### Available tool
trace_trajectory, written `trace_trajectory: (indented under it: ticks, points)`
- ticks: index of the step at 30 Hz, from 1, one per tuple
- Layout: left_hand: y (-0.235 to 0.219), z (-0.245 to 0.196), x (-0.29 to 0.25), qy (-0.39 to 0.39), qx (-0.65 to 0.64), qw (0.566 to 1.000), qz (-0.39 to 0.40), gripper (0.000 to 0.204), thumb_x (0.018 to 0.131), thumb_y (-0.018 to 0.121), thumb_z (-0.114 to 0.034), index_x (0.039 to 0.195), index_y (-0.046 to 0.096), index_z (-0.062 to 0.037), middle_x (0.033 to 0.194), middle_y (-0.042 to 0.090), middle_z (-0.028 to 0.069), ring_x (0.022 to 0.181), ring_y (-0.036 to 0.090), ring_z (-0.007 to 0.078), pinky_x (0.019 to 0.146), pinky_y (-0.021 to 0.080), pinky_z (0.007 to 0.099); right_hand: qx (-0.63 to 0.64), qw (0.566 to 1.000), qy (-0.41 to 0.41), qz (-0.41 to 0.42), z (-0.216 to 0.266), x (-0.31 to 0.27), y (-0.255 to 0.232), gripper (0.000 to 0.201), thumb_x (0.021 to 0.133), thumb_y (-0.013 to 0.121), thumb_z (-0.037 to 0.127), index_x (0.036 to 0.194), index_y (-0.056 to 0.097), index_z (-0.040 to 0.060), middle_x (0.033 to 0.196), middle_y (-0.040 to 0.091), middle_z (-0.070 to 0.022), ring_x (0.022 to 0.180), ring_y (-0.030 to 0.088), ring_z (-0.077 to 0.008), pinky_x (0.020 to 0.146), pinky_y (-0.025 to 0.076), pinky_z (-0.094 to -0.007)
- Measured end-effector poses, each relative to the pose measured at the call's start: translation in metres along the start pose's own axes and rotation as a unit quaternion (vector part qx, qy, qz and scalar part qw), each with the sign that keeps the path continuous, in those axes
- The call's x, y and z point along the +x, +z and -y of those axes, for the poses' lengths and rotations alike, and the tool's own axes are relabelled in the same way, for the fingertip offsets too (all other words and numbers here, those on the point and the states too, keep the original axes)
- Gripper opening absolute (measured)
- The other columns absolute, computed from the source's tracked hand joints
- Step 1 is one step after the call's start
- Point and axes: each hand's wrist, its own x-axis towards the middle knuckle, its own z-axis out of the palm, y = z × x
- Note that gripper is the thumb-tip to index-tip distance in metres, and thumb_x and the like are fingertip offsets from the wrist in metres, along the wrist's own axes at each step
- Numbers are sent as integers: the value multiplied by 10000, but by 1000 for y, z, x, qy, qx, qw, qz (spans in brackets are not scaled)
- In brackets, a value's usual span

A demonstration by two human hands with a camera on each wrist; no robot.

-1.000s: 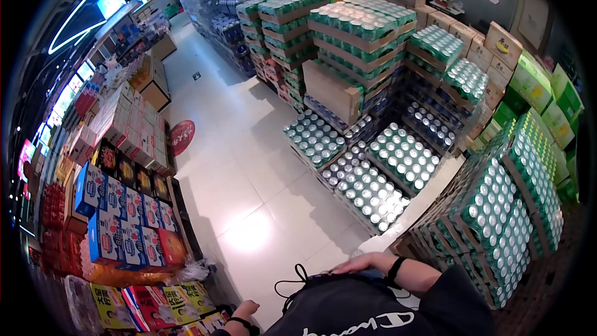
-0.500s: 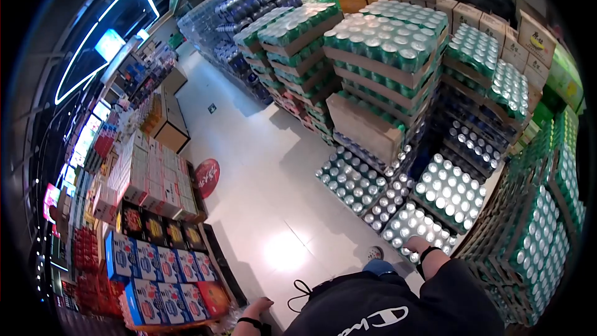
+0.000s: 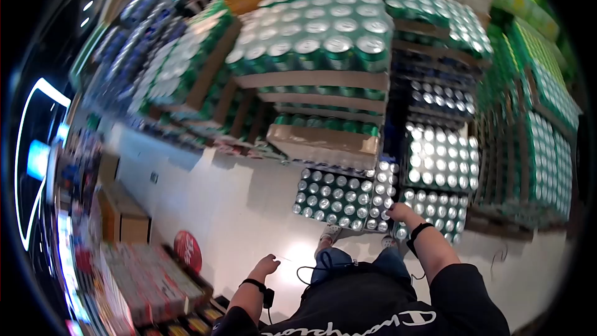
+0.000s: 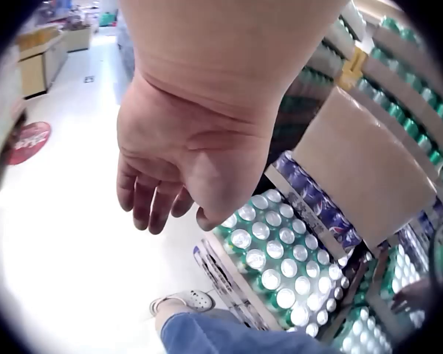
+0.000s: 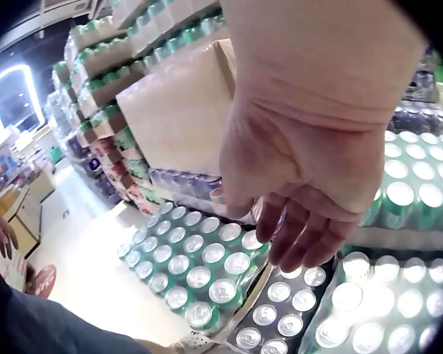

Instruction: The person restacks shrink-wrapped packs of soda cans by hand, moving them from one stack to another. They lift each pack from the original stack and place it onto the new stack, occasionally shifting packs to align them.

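Stands facing low packs of drink cans, with the left hand (image 4: pixel 196 147) out over the pale floor (image 3: pixel 236 224): released, with fingers loosely bent around nothing, probably just for balance. Holds the right hand (image 5: pixel 303 158) out above a dark can pack (image 3: pixel 381 196), likewise released and loosely bent, grasping nothing. Seemingly clear of the lids, though impossible to tell for certain at the fingertips.

Set low, with lids upward, between a green can pack (image 3: pixel 333 199) on the left and another green pack (image 3: pixel 432 208) on the right: nearest to the right hand. Placed side by side, presumably to save floor and prop one another upright.

Beyond the left pack, laid flat across blue cans (image 5: pixel 186 181): a cardboard box (image 5: pixel 181 103), likely so set to spread weight over many rims. Farther back, layered in a tall can stack (image 3: pixel 311 81) with cardboard edging, apparently to hold each layer square. At the far right, piled high too: more green cans (image 3: pixel 550 155), probably for compact storage.
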Motion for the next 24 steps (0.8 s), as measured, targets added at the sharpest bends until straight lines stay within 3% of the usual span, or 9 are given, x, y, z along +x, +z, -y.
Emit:
trace_trajectory:
  ticks: [3,5,6,7,9,11,16,20,24]
  points:
    - [-49,-5,121,71,80,993,41,450,843,545,-373,1158,551,-53,1126,596,192,1069,549,349,922,433,414,86,992,74,-59,15,9,18,404,785,582,374,1001,642,37,962,649,-187,904,618,-339,793,481,-416]
    - [-64,5,210,210,153,964,52,356,846,528,-325,1069,589,-55,1062,618,187,999,572,354,861,460,425,128,985,92,-75,24,15,28,387,784,593,357,1002,643,41,951,652,-185,894,620,-334,791,481,-415]
    - [-102,-41,196,161,105,980,45,338,847,514,-305,1064,591,-57,1011,635,182,970,584,356,841,469,425,146,979,134,-57,28,18,33,382,782,598,353,1000,645,42,944,653,-183,889,620,-333,790,481,-414]
    - [-83,-4,277,311,190,931,22,365,835,524,-318,1081,589,-57,990,639,189,954,590,361,832,472,429,162,971,171,-47,33,21,32,377,780,602,348,998,647,43,938,655,-180,883,621,-332,790,480,-414]
    - [-129,-84,254,166,103,981,10,380,822,546,-328,1088,592,-62,1007,638,180,955,592,358,834,471,428,154,966,193,-78,30,39,47,397,787,593,356,993,645,20,926,656,-180,865,624,-332,777,484,-403]
    - [-127,-107,275,168,6,985,-41,409,822,549,-330,1121,566,-50,990,640,183,942,595,360,831,469,431,195,951,220,-95,38,50,49,403,793,587,365,985,649,16,941,653,-185,879,622,-331,786,480,-399]
    - [-73,-99,365,213,-28,976,-35,512,865,517,-329,1221,436,31,1112,571,236,1028,549,353,857,441,418,276,924,234,-120,27,111,99,449,784,578,384,1017,641,6,1016,634,-210,951,609,-343,843,468,-411]
    - [-50,-116,400,-100,-279,947,124,489,873,487,-456,1222,495,-115,1114,571,94,995,533,214,802,404,303,311,904,262,-132,24,152,124,540,767,599,398,1108,584,-20,1080,608,-231,999,591,-358,880,454,-410]
    - [-42,-124,391,-88,-374,915,120,496,889,427,-501,1229,498,-147,1093,567,5,946,510,141,793,370,298,347,881,283,-154,29,167,133,672,755,623,414,1193,481,-75,1129,575,-261,1048,571,-358,892,446,-397]
